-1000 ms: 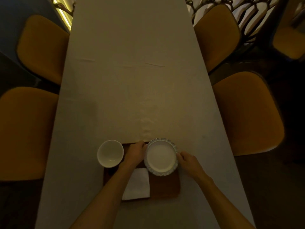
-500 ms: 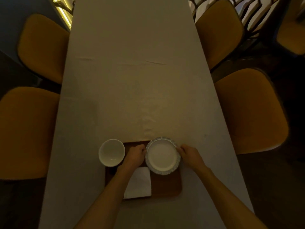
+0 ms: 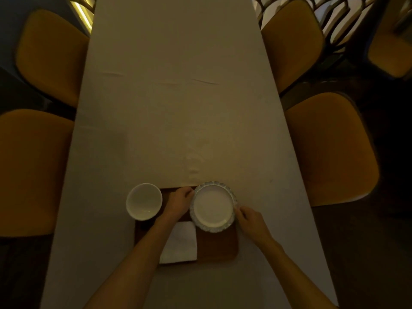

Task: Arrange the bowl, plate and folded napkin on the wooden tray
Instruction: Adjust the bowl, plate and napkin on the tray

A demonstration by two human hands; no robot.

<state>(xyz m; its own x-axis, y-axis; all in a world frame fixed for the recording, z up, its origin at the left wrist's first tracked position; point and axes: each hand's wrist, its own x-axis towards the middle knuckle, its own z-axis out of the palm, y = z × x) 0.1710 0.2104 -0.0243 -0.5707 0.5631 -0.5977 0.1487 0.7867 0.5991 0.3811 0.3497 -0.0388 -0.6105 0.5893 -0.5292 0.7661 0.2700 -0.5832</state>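
A white plate (image 3: 211,206) with a patterned scalloped rim sits over the far right corner of the brown wooden tray (image 3: 217,247). My left hand (image 3: 179,201) grips the plate's left edge and my right hand (image 3: 250,220) grips its right edge. A white bowl (image 3: 143,201) stands at the tray's far left corner, partly over the edge. A folded white napkin (image 3: 179,243) lies on the near part of the tray, partly hidden under my left forearm.
A long table with a pale cloth (image 3: 178,108) stretches ahead. Yellow padded chairs stand along both sides, one at left (image 3: 29,170) and one at right (image 3: 332,150), with more further back. The scene is dim.
The plate has shifted slightly toward the far right corner of the tray, held by both hands. Bowl and napkin have stayed put.
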